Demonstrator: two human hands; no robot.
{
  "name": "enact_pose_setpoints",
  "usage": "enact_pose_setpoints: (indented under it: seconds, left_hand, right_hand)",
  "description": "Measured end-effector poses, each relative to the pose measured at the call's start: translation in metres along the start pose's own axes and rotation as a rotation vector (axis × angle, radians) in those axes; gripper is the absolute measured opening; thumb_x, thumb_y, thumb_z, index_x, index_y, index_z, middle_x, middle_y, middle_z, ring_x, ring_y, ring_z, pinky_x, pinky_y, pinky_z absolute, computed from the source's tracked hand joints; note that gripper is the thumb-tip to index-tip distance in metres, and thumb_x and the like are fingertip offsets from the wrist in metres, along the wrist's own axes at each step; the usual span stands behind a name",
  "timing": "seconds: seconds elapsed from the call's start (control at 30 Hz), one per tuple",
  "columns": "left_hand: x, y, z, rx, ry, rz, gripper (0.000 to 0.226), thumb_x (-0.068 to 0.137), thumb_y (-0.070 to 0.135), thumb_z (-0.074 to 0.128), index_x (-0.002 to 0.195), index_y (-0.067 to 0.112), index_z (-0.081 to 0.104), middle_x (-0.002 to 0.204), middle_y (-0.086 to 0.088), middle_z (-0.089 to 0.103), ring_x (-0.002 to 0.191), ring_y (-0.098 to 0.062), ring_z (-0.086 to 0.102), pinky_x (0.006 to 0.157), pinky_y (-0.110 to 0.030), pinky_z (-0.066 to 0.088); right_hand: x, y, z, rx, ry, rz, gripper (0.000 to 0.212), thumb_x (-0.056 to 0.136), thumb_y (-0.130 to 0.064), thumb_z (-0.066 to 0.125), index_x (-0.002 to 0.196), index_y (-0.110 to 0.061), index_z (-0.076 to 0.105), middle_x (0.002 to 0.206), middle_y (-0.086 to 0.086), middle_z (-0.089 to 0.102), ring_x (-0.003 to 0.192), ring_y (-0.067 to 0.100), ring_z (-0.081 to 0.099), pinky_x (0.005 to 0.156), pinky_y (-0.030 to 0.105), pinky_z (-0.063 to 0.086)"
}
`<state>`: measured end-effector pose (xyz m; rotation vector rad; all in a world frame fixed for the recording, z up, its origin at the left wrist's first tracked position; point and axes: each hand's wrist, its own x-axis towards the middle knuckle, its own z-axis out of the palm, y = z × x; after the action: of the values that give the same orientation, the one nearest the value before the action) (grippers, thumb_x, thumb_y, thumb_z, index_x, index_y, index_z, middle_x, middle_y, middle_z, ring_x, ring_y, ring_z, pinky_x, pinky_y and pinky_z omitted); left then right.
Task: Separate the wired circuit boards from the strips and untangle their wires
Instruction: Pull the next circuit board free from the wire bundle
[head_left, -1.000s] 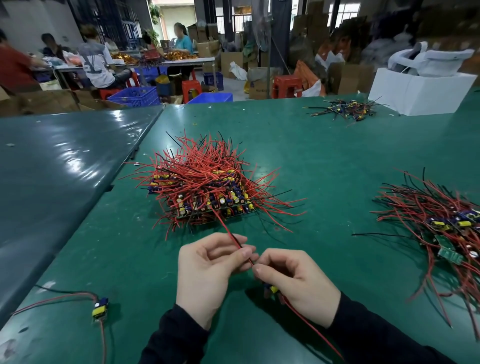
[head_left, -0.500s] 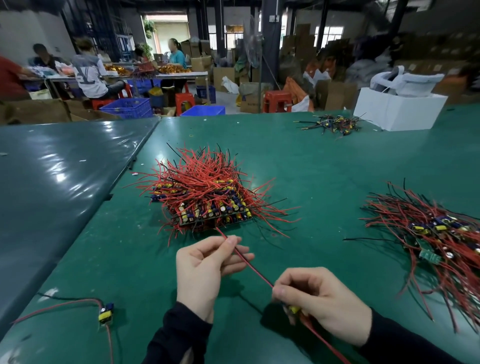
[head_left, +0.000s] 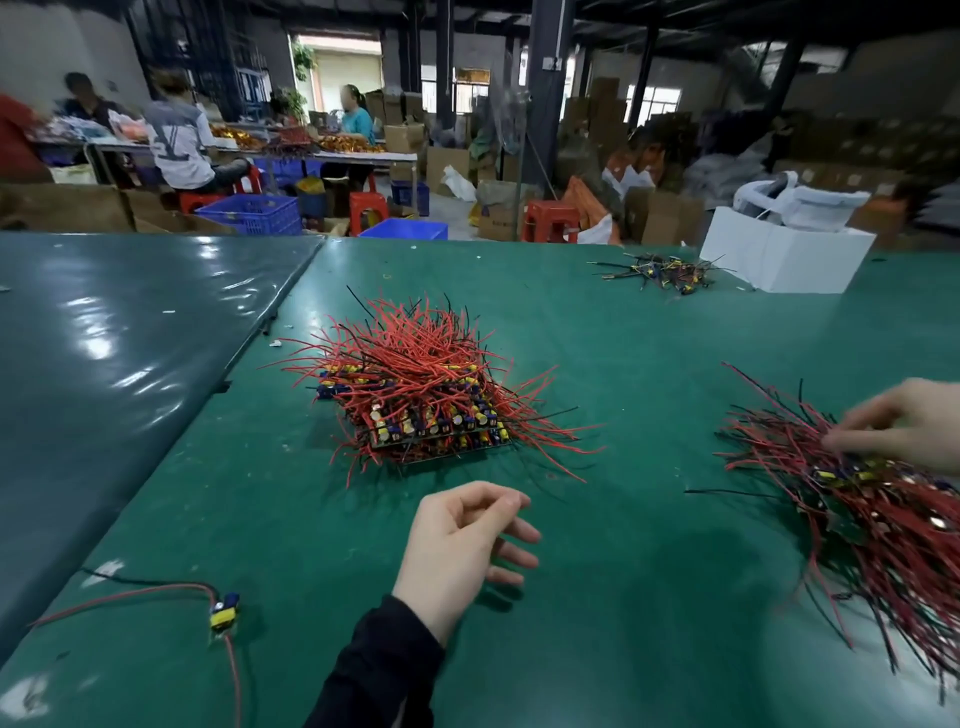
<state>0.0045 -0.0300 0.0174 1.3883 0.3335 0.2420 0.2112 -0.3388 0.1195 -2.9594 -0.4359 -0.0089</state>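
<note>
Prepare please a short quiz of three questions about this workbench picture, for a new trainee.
1. True or false: the left hand grips a red wire.
2. Which does the right hand touch? A: the central pile. B: the pile at the right. C: the white box.
3. What lies alone near the table's front left corner?

Key:
1. False. It hovers over the table and holds nothing.
2. B. Its fingertips rest on that pile.
3. A single board with its red and black wires.

White box (head_left: 779, 260), blue crates (head_left: 249, 213), red stools (head_left: 550, 221)
</note>
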Motion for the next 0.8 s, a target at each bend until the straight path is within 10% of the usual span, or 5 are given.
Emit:
enact_pose_setpoints:
  seconds: [0.2, 0.53, 0.8]
  left_hand:
    - [0.002, -0.003, -0.002, 0.008, 0.019, -0.004, 0.024, 0.1, 0.004, 0.038, 0.095, 0.005, 0.061, 0.063, -0.008, 0.067, 0.05, -0.021, 0.061, 0.045, -0.026, 0.048]
    - [0.014, -0.01, -0.014, 0.018, 0.284, 0.024, 0.04, 0.085, -0.015, 0.028, 0.09, 0.004, 0.063, 0.081, -0.011, 0.064, 0.051, -0.018, 0.06, 0.044, -0.026, 0.045]
    - [0.017, -0.007, -0.023, -0.124, 0.516, 0.122, 0.029, 0.085, -0.014, 0.04, 0.08, 0.004, 0.063, 0.069, -0.005, 0.062, 0.045, -0.011, 0.054, 0.039, -0.021, 0.039]
  right_hand:
    - [0.045, -0.003, -0.009, -0.458, -0.013, 0.019, 0.049, 0.085, -0.05, 0.06, 0.127, -0.025, 0.055, 0.122, 0.009, 0.059, 0.112, 0.024, 0.056, 0.09, 0.026, 0.042]
    - [0.06, -0.201, -0.012, 0.142, -0.075, -0.473, 0.009, 0.088, -0.02, 0.064, 0.091, -0.019, 0.072, 0.081, -0.005, 0.07, 0.064, 0.0, 0.061, 0.059, 0.016, 0.046]
    - [0.082, -0.293, 0.074, 0.573, -0.325, -0.117, 0.082, 0.08, -0.05, 0.068, 0.133, 0.005, 0.04, 0.117, 0.014, 0.057, 0.063, 0.013, 0.054, 0.042, 0.017, 0.038]
